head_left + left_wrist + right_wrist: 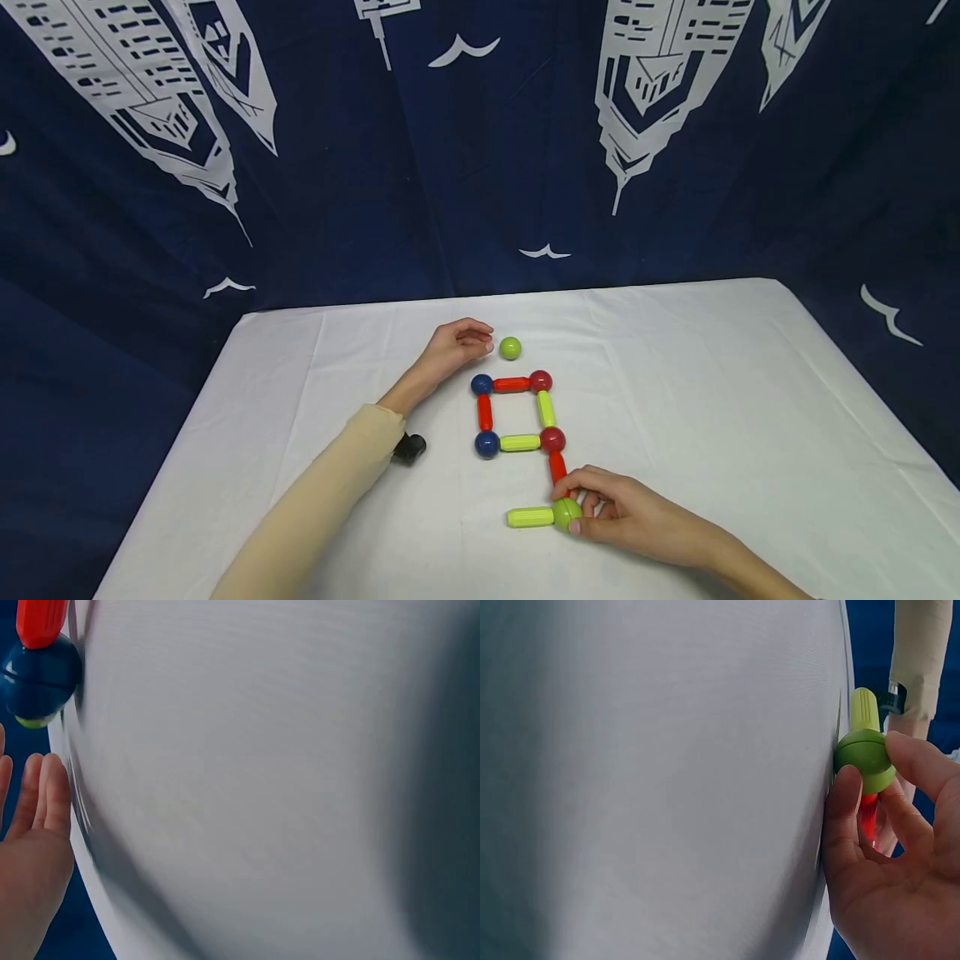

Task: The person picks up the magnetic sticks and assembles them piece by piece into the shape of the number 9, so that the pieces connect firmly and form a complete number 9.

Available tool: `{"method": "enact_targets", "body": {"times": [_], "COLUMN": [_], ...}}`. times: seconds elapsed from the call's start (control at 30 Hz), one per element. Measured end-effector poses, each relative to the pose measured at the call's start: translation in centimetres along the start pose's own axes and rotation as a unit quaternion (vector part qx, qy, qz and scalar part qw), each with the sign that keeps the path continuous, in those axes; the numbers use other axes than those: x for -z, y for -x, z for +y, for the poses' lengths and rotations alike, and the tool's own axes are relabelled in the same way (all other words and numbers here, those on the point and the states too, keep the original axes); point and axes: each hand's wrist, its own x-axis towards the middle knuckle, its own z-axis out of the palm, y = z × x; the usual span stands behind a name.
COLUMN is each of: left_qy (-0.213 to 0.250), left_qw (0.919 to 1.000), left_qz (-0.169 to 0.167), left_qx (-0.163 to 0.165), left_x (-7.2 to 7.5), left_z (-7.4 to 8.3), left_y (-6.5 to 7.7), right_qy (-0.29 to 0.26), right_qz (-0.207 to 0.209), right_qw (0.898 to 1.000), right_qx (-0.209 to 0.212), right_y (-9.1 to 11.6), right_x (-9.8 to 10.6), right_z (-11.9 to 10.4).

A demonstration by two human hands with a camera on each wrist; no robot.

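My right hand (pixel 637 518) pinches a green ball (pixel 566 515) between thumb and fingers near the front of the table. From that ball a yellow-green rod (pixel 529 517) points left, and a red rod (pixel 557 465) runs up to a crimson ball (pixel 552 439). This ball is a corner of a square of rods and balls, with two blue balls on its left side, one a blue ball (pixel 41 671) large in the left wrist view. Behind the square, my left hand (pixel 453 345) has loosely extended fingers beside a loose green ball (pixel 510 348), apparently just apart from it.
A white cloth (pixel 712 400) covers the table. Dark blue fabric (pixel 450 167) with white building and bird prints hangs behind it. A black device (pixel 409 448) sits at the left wrist, by the beige sleeve (pixel 322 492).
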Motion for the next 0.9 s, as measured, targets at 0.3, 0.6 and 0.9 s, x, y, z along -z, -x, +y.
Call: {"method": "enact_targets", "body": {"times": [0.3,0.6,0.9], "left_qy": [-0.041,-0.052,-0.039], "left_qw": [0.9979,0.9982,0.9992], "left_qz": [-0.048,-0.027,0.004], "left_qx": [0.013,0.01,0.006], "left_x": [-1.7,-2.0,-0.9], "left_z": [0.3,0.2,0.7], "left_y": [-1.2,-1.1,0.9], "right_qy": [-0.009,-0.005,-0.006], "right_qz": [0.0,0.003,0.001], "right_qw": [1.0,1.0,1.0], "right_qx": [0.01,0.007,0.005], "right_y": [0.1,0.1,0.1], "right_x": [0.0,-0.1,-0.1], "right_z": [0.2,0.0,0.0]}}
